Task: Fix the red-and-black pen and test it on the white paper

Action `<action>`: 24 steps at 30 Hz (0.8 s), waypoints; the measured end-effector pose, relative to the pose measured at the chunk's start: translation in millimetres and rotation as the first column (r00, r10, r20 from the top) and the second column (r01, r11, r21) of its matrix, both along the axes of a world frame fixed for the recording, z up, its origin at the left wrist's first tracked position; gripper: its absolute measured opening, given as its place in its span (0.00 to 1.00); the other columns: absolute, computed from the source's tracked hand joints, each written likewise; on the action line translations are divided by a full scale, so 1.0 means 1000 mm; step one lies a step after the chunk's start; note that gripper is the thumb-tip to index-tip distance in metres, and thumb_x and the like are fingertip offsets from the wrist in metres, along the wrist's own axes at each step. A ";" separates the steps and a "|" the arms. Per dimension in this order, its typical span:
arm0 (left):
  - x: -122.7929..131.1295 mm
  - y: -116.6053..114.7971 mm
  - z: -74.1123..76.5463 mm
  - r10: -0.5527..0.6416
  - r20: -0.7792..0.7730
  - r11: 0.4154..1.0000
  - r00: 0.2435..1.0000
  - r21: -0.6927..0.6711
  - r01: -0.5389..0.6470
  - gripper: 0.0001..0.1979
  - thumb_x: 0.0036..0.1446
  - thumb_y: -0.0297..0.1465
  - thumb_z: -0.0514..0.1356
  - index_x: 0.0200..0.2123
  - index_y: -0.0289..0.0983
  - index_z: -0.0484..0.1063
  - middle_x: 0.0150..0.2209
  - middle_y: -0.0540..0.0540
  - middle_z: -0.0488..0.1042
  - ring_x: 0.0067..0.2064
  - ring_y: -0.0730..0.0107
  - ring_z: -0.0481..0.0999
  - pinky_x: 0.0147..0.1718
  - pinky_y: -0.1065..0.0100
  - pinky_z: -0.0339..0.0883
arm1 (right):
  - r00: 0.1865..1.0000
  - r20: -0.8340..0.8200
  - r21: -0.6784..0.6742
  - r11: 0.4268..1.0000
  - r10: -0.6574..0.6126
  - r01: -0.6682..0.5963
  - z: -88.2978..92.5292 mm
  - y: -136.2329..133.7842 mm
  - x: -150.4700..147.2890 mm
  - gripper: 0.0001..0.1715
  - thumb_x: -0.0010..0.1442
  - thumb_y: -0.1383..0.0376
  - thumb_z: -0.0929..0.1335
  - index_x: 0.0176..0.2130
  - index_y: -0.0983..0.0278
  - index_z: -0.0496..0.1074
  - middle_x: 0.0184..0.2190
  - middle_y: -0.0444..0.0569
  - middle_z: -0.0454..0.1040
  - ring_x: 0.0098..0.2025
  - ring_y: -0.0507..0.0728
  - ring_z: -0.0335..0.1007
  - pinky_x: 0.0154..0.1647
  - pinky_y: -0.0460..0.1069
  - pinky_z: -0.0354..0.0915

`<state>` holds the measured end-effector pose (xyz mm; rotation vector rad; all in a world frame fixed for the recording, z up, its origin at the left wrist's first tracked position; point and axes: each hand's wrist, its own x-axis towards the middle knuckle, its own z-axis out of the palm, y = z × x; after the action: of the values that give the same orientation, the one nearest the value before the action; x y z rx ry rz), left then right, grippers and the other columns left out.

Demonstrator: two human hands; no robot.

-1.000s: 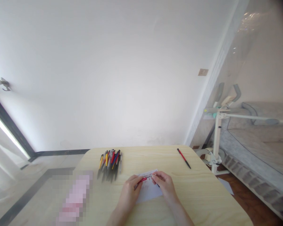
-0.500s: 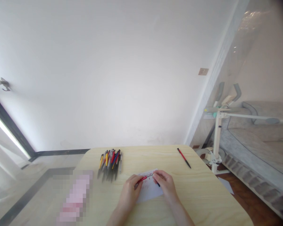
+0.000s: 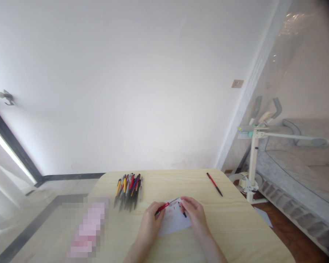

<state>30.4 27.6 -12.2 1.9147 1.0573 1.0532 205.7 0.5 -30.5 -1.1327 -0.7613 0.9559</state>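
- Barrel of red pen [image 3: 162, 208] is held over the paper sheet [image 3: 170, 223], near the middle of the front part of the table [image 3: 235, 226].
- By the left hand [image 3: 150, 219] the barrel is pinched between thumb and forefinger, with no gap left around it.
- By the right hand [image 3: 195, 214] the far end of a thin part [image 3: 174, 200], which reaches out of the barrel, appears to be pinched between the fingertips.
- Under the right fingers a short black piece [image 3: 184, 214] is seen; whether it is gripped or only lies on the sheet cannot be told.
- For good handling, it is judged that the thin part should be kept in one line with the barrel, so that it is not bent; the barrel should be held firmly and the thin part only lightly.
- Small pieces are best kept above the sheet, where they can be found easily.
- Counted: two hands, one barrel, one thin part, one black piece, one sheet on the table.
- At the right, one red-and-black pen [image 3: 214, 184] is seen, well apart.
- At the left, one pile of pens [image 3: 127, 190] is seen; two yellow barrels are counted, but the total cannot be told because of overlap.
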 end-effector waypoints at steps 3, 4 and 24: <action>0.000 0.001 -0.001 0.019 0.026 1.000 0.999 -0.010 -0.019 0.10 0.54 0.30 0.52 0.36 0.38 0.73 0.35 0.44 0.75 0.39 0.64 0.73 0.39 0.65 0.67 | 0.971 0.186 -0.006 0.988 -0.153 0.157 0.002 0.000 0.005 0.19 0.45 0.54 0.70 0.32 0.67 0.73 0.23 0.49 0.73 0.23 0.54 0.65 0.24 0.48 0.61; 0.000 0.001 -0.001 0.022 0.034 1.000 0.999 -0.013 -0.022 0.10 0.54 0.30 0.52 0.36 0.38 0.73 0.36 0.44 0.75 0.39 0.65 0.73 0.39 0.65 0.67 | 0.940 0.293 -0.005 0.983 -0.173 0.183 0.004 0.000 0.006 0.17 0.46 0.55 0.69 0.31 0.66 0.73 0.24 0.49 0.73 0.24 0.55 0.65 0.25 0.48 0.61; 0.000 0.002 -0.003 0.060 0.058 0.998 0.997 -0.024 -0.059 0.10 0.54 0.31 0.53 0.36 0.37 0.72 0.35 0.43 0.75 0.38 0.63 0.74 0.39 0.63 0.67 | 0.418 0.908 -0.100 0.971 -0.001 0.219 0.010 -0.007 0.001 0.06 0.50 0.64 0.65 0.24 0.59 0.72 0.24 0.47 0.71 0.26 0.55 0.66 0.25 0.47 0.56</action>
<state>30.6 29.1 -14.9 1.8339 1.0947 1.1192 206.5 -6.6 -20.6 -1.9055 -1.4615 0.1955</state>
